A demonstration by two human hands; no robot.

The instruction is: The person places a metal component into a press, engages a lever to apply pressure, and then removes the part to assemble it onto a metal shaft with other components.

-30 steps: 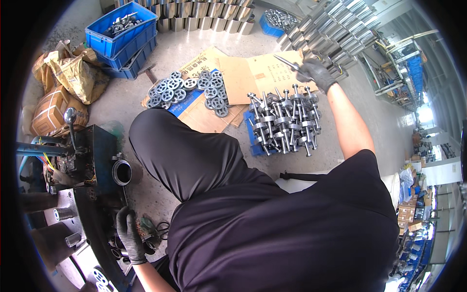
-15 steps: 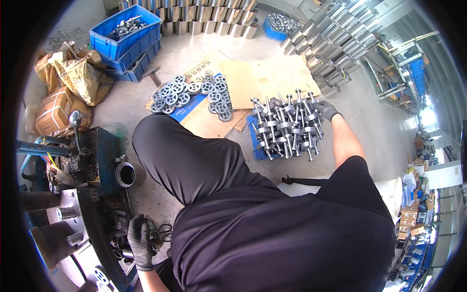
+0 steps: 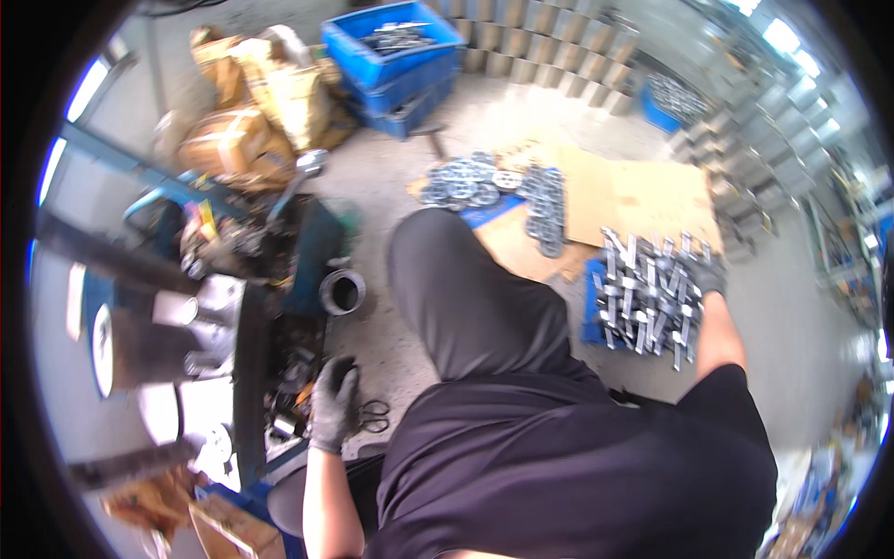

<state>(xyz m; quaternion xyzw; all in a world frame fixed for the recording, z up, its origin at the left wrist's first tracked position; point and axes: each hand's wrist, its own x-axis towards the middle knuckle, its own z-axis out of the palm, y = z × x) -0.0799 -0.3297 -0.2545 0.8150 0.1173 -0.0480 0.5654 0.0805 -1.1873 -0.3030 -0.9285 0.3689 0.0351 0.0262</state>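
My right hand [image 3: 708, 276], in a dark grey glove, is at the right edge of a pile of metal shafts [image 3: 647, 298]. Its fingers curl in round one of the shafts, blurred by motion. Each shaft carries a thicker collar, and the pile rests on a blue crate [image 3: 593, 303]. My left hand [image 3: 332, 405], gloved too, hovers beside the machine with fingers loosely apart and nothing visible in it. Spoked metal wheels [image 3: 466, 182] lie grouped on cardboard beyond my knee.
A dark machine [image 3: 312, 252] with a lever stands at the left, a round metal cup [image 3: 343, 292] beside it. Stacked blue crates [image 3: 400, 70] and sacks [image 3: 279, 93] are at the far left. Flat cardboard [image 3: 643, 196] covers floor ahead; metal cylinders [image 3: 521, 42] stand stacked behind.
The whole view has swung left, so everything sits farther right and more of the machine shows. My right hand stays at the shaft pile; my left hand remains near the machine.
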